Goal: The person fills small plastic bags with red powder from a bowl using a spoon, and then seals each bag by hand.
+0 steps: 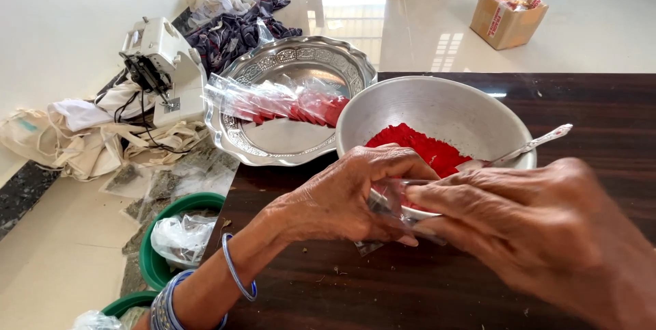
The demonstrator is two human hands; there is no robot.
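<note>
The left hand (355,193) and the right hand (540,227) meet over the near rim of the metal bowl (437,108); both have fingers pressed together in a pinching grip on one small clear plastic pouch (393,203), which is held between them just in front of the bowl and above the dark wooden worktop (601,118); whether the pouch is sealed cannot be told, since the fingers cover most of it. Blue bangles (236,275) ring the left wrist. Inside the bowl lies a heap of red powder (420,145); a metal spoon (533,145) rests in it with its handle leaning over the right rim. Just left of the bowl, touching it or nearly so, stands an embossed silver tray (273,142) holding a row of filled pouches (273,101) with red powder; beyond it on the floor sit a small white sewing machine (160,63) and piled cloth (232,29); a green tub (154,262) with plastic bags is below the worktop's left edge; a cardboard box (506,22) stands well apart at the back.
</note>
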